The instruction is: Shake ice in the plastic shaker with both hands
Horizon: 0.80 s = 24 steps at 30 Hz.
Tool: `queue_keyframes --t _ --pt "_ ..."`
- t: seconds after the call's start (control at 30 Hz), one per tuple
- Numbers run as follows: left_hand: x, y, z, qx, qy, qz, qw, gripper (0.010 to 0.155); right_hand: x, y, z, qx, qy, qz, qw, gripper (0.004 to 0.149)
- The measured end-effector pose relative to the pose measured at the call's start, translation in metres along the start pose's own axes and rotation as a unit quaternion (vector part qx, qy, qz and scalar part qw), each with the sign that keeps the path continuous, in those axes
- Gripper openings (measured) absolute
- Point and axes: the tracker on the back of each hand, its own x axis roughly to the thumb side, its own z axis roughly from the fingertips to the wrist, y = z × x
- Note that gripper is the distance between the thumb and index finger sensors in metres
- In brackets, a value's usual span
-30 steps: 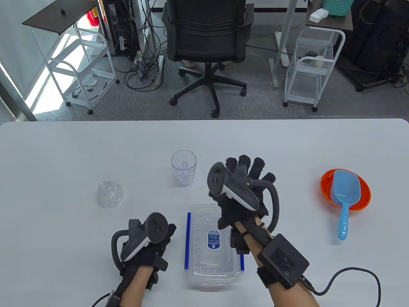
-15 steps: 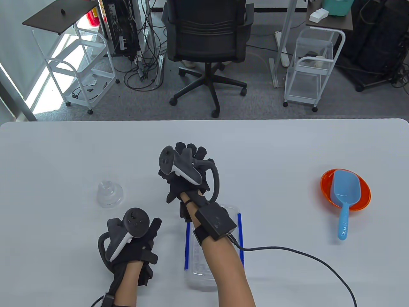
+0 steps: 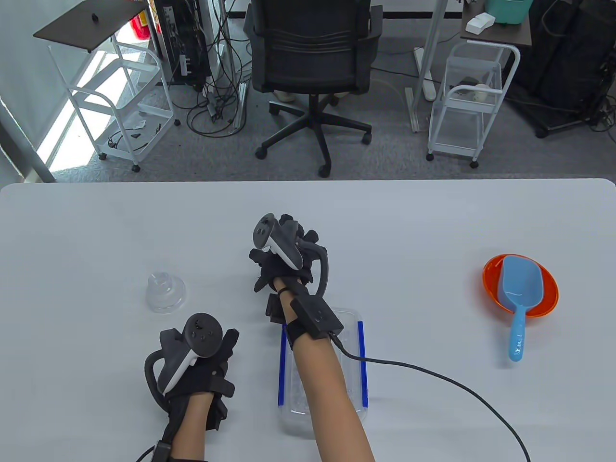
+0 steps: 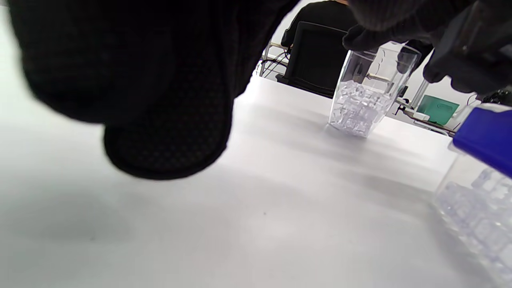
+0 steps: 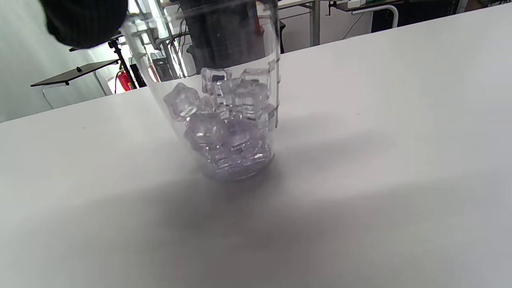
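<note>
The cup (image 5: pixel 224 116) stood upright on the table (image 3: pixel 433 216), about half full of ice (image 5: pixel 226 128), so loading looked done. The lid (image 3: pixel 165 291) lay apart to the left, so capping and shaking remained. The right hand (image 3: pixel 281 260) covered the cup in the table view; in the left wrist view its fingertips (image 4: pixel 362 38) sat at the rim, seemingly closing round the top, though a firm grip could not be confirmed. The left hand (image 3: pixel 197 356) hovered or rested near the table's front edge, holding nothing; how far open its fingers were I could not tell. An ice box (image 3: pixel 349 332) with blue clips lay under the right forearm, just behind the cup. A blue scoop (image 3: pixel 517 308) rested in an orange bowl (image 3: pixel 544 298) well to the right. Nothing blocked the lid.
</note>
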Motion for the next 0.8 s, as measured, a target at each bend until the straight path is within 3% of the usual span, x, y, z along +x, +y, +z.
queue_keyframes --t 0.17,0.47,0.6,0.8 --pt "0.001 0.0 0.0 0.002 -0.002 -0.006 1.0 0.082 0.001 0.001 -0.002 0.006 -0.006 -0.022 1.0 0.103" --pt "0.002 -0.001 0.0 0.003 -0.006 -0.01 1.0 0.082 0.0 -0.002 -0.003 -0.036 -0.014 -0.048 0.998 0.106" --pt "0.003 -0.001 0.001 -0.001 -0.006 -0.013 1.0 0.082 -0.001 -0.014 0.011 -0.064 -0.057 -0.07 0.994 0.107" --pt "0.006 -0.001 0.004 0.004 -0.02 -0.02 1.0 0.082 -0.02 -0.054 0.054 -0.128 -0.166 -0.082 0.974 0.109"
